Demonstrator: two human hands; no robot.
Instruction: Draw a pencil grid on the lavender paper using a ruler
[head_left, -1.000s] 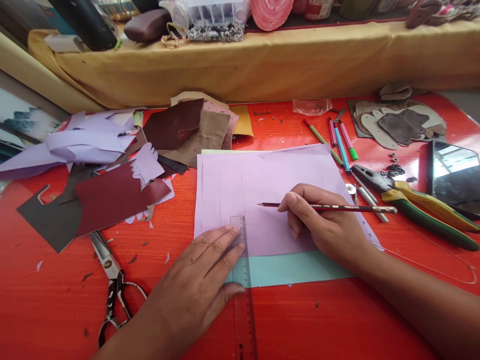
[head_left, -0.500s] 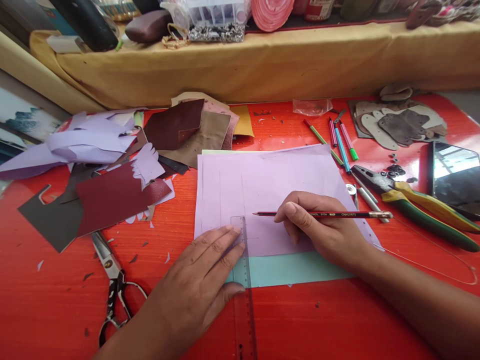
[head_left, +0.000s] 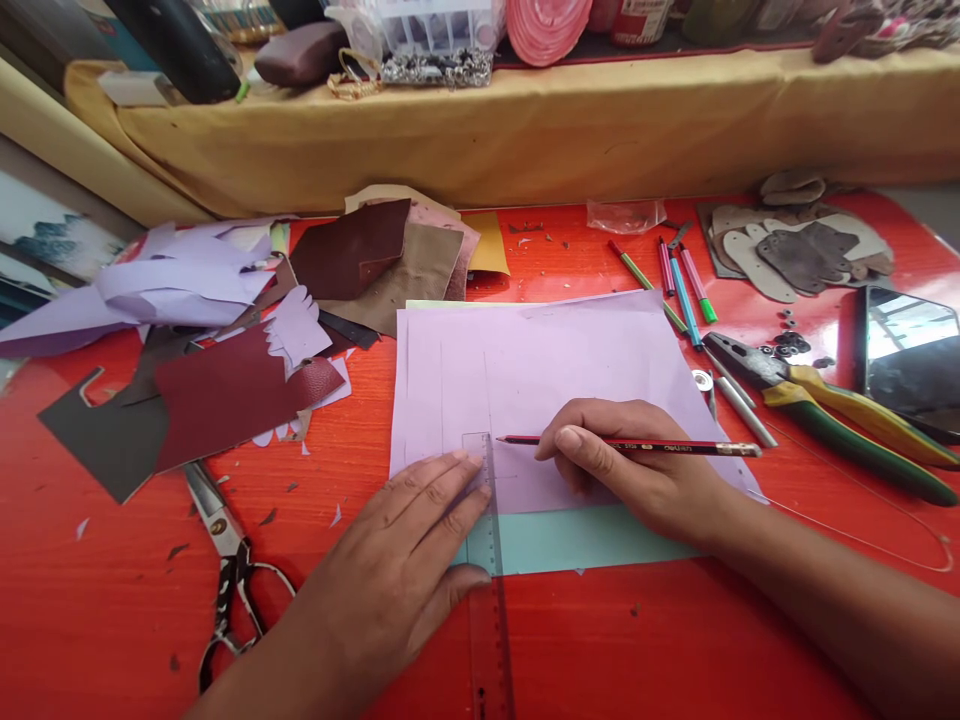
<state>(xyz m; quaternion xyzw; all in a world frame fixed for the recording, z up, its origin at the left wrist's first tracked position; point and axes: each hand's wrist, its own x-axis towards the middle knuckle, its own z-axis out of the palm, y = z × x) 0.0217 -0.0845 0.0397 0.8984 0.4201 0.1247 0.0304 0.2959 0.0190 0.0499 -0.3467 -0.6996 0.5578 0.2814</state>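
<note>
A sheet of lilac paper [head_left: 577, 370] with thin pencil lines lies over a teal sheet [head_left: 592, 542] on the red table. My left hand [head_left: 420, 545] rests flat, fingers extended, pressing a clear ruler [head_left: 489, 620] against the papers. The ruler runs from the lower lilac area past the near edge of the teal sheet. Between the fingers of my right hand [head_left: 622, 450] is a dark red and black pencil [head_left: 675, 446], held nearly level. Its tip points left, close to the ruler's upper right edge; whether it touches the paper I cannot tell.
Scissors [head_left: 229, 560] lie at left, below leather scraps [head_left: 225, 400] and lilac paper offcuts [head_left: 172, 280]. Pliers [head_left: 817, 410], felt-tip pens [head_left: 686, 290], a phone [head_left: 911, 350] and a pile of leather pieces [head_left: 802, 240] are on the right. A cloth-covered shelf [head_left: 480, 140] borders the back.
My right hand has moved left and slightly down with the pencil, bringing the tip nearer the ruler. My left hand and the ruler hold their place.
</note>
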